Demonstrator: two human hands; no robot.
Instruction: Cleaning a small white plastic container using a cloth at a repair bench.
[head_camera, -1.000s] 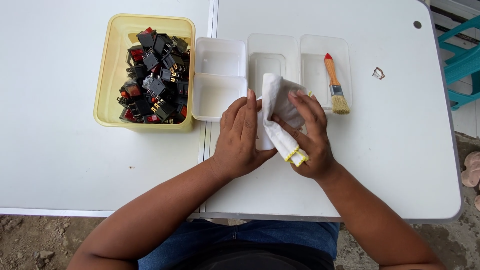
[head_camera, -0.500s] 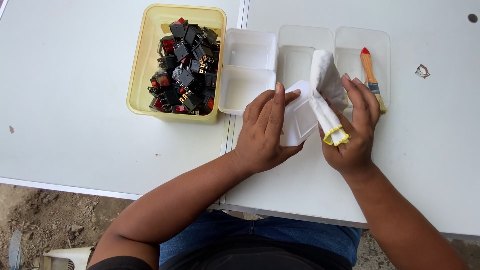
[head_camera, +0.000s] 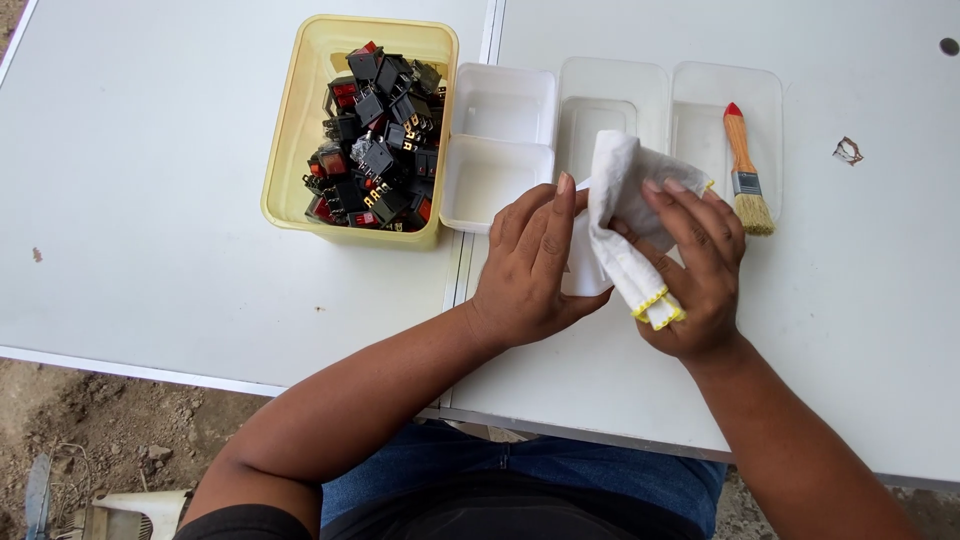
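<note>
Both hands work together: your left hand (head_camera: 528, 262) grips the small tray (head_camera: 583, 262) (steadying it), while your right hand (head_camera: 690, 265) clenches the cloth (head_camera: 625, 200) against it.

On the white worktop (head_camera: 150, 200), the left hand (head_camera: 530, 265) steadies a small white tray (head_camera: 583, 270) while the right hand (head_camera: 690, 270) presses a yellow-edged white cloth (head_camera: 625, 215) against it.

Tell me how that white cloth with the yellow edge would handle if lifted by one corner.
The white cloth probably goes floppy: it already folds and drapes over the right hand. It looks thin, so likely light. Its woven surface should grip rather than slip.
</note>
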